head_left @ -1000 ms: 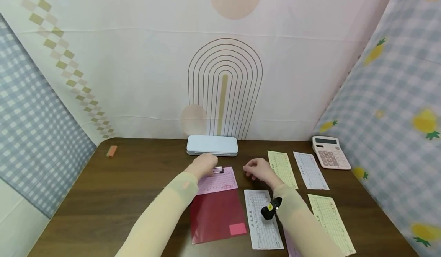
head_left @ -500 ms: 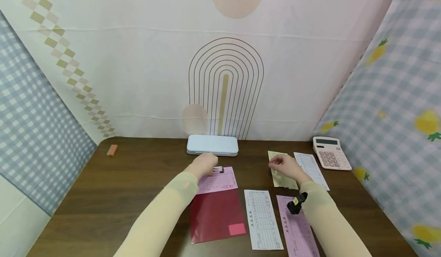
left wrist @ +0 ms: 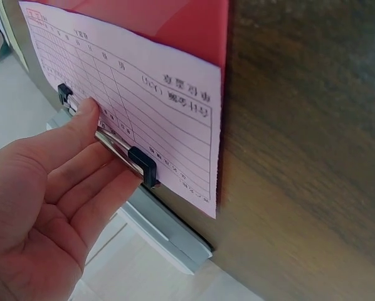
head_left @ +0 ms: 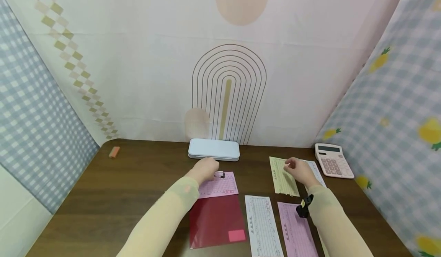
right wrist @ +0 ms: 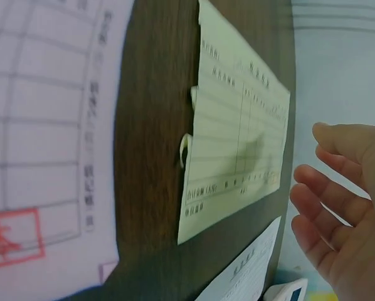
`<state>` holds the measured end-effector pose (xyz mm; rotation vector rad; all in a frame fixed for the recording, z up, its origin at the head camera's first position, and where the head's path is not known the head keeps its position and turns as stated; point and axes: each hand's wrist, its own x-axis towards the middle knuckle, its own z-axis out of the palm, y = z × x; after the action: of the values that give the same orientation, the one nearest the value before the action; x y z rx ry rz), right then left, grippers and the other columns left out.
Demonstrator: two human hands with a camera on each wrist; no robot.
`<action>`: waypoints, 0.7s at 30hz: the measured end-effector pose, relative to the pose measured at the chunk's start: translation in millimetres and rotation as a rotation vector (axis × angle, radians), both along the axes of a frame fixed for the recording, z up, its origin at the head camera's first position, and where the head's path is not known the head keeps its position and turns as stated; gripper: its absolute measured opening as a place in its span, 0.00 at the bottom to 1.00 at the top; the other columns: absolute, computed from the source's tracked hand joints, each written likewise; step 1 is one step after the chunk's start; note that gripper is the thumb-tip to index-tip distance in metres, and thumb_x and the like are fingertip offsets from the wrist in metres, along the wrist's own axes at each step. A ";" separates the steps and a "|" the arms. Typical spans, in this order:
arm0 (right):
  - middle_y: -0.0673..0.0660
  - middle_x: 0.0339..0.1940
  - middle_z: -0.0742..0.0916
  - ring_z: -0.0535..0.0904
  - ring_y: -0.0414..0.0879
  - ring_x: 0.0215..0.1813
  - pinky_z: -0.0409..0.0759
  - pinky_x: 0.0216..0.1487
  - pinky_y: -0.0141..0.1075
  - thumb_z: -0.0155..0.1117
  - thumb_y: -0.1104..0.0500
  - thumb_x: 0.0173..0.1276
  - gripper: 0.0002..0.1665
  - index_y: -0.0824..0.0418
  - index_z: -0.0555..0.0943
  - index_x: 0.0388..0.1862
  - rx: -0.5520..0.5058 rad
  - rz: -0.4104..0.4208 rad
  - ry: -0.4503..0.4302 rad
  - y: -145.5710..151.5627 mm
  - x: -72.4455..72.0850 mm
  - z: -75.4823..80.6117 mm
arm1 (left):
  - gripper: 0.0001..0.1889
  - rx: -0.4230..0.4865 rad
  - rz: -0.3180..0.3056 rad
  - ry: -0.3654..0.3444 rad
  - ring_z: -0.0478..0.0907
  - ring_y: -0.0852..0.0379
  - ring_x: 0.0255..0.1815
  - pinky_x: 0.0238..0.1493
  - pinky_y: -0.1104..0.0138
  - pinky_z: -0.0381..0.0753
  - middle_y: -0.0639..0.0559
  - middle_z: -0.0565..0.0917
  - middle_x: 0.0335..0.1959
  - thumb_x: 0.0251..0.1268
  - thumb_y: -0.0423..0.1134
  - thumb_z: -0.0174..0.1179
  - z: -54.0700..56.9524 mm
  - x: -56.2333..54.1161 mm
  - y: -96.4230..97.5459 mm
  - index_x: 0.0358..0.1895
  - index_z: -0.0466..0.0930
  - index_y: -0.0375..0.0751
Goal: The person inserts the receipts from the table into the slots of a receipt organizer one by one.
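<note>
Clip [left wrist: 136, 158], lower centre of the head view, runs left to right along a pink slip [head_left: 220, 188], pinched by the left hand [head_left: 204, 169]. Lower right, the right hand [head_left: 299, 171], fingers relaxed, is near a yellow slip [head_left: 280, 174].

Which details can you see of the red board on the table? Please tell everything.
The red board looks smooth and glossy, like plastic, and lies on the dark, wood-look table, with a bright pink rectangle near its bottom-right corner in the head view. A pink form covers its upper part. At the form's far edge sits a metal-looking clip with black ends, pinched by the left hand.
</note>
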<state>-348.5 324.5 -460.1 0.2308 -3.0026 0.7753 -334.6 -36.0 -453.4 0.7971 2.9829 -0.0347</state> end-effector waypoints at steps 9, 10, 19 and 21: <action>0.72 0.48 0.80 0.77 0.63 0.49 0.74 0.48 0.54 0.58 0.58 0.69 0.22 0.74 0.75 0.53 0.041 -0.030 -0.038 8.9 -9.7 -8.1 | 0.09 -0.011 -0.029 0.049 0.80 0.55 0.35 0.41 0.64 0.79 0.53 0.83 0.26 0.47 0.38 0.72 -1.8 4.9 1.3 0.24 0.79 0.45; 0.73 0.48 0.80 0.77 0.64 0.49 0.75 0.48 0.54 0.57 0.58 0.69 0.22 0.75 0.75 0.54 0.053 -0.031 -0.036 9.6 -10.1 -9.1 | 0.09 -0.013 -0.028 0.044 0.80 0.55 0.35 0.42 0.64 0.79 0.53 0.83 0.27 0.48 0.38 0.72 -2.0 4.9 1.7 0.24 0.79 0.45; 0.70 0.41 0.82 0.79 0.58 0.40 0.77 0.39 0.49 0.58 0.63 0.68 0.18 0.77 0.76 0.50 0.061 -0.087 0.021 8.1 -18.1 -12.7 | 0.08 -0.016 -0.020 0.056 0.80 0.55 0.35 0.42 0.64 0.79 0.54 0.83 0.26 0.48 0.38 0.72 -2.1 4.1 1.5 0.24 0.80 0.45; 0.69 0.39 0.82 0.78 0.56 0.38 0.76 0.38 0.49 0.58 0.63 0.67 0.18 0.77 0.77 0.50 0.059 -0.090 0.020 3.7 -21.8 -11.8 | 0.08 -0.010 -0.017 0.056 0.80 0.55 0.34 0.41 0.64 0.79 0.54 0.82 0.25 0.48 0.37 0.71 -2.9 3.9 0.3 0.23 0.80 0.45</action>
<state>-370.3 328.2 -471.9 0.1030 -2.9958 0.6738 -330.7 -35.7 -456.3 0.8337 3.0260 -0.0740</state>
